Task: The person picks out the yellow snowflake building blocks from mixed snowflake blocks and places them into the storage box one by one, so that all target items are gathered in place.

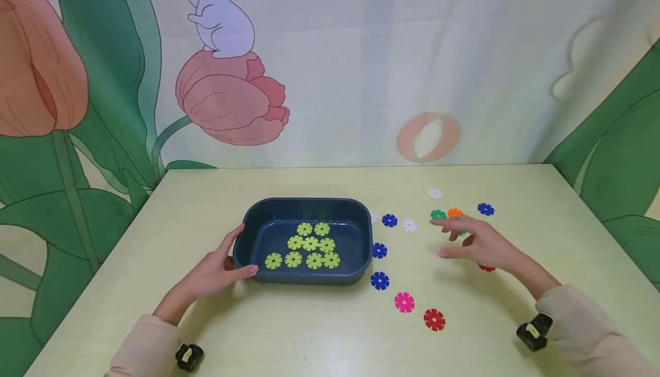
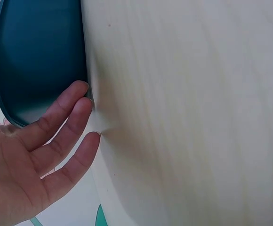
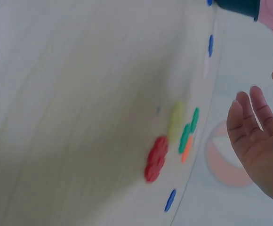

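Note:
My left hand (image 1: 213,271) holds a dark blue rectangular tray (image 1: 356,271) by its left end, the thumb on the near corner and fingers along the outside. In the left wrist view, fingers (image 2: 63,136) lie against the outer wall of the tray (image 2: 42,56). Several yellow-green notched plastic discs (image 1: 310,243) lie flat inside it. My right hand (image 1: 482,242) hovers right of the tray with fingers apart, holding nothing. Below it are green discs (image 1: 437,215), an orange disc (image 1: 455,212) and red discs (image 3: 156,159); a yellow disc (image 3: 175,121) shows in the right wrist view.
Blue discs (image 1: 380,280) lie along the tray's right side, with white discs (image 1: 409,225) near them. A pink disc (image 1: 404,302) and a red disc (image 1: 434,319) lie nearer me. Another blue disc (image 1: 486,209) is farther right. A printed curtain (image 1: 330,79) hangs behind the table (image 1: 309,331).

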`<state>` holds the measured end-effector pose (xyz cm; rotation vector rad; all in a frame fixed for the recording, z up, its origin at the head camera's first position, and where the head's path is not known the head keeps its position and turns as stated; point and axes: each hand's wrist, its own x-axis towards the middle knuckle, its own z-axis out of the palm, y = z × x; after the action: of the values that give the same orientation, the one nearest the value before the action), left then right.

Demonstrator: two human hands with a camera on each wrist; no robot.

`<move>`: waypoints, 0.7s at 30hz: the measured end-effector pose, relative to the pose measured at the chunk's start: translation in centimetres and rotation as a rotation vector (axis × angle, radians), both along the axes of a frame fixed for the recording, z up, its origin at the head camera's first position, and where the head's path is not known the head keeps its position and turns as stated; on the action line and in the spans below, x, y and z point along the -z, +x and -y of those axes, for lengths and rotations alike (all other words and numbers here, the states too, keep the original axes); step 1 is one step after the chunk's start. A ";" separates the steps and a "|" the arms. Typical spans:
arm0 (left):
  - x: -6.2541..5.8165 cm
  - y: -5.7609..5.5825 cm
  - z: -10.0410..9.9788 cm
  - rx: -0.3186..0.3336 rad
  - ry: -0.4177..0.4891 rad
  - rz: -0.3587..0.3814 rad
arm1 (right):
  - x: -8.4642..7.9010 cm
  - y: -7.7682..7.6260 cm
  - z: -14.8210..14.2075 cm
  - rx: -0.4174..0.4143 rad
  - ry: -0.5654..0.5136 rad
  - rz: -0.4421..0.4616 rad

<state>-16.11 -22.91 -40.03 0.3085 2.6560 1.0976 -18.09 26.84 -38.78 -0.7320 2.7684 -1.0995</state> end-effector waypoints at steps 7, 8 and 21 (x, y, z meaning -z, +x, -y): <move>-0.1 0.0 0.0 0.001 0.008 0.000 | 1.2 -0.3 -2.9 0.001 0.090 -0.021; 0.0 0.0 0.0 0.000 0.008 0.001 | 1.4 -0.4 -3.3 -0.002 0.099 -0.020; 0.0 0.0 0.0 -0.009 0.010 0.000 | 3.5 -1.6 -5.6 -0.015 0.228 -0.017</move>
<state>-16.10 -22.88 -40.05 0.2984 2.6553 1.1140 -19.66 32.43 -42.25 -0.7340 2.8327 -0.7598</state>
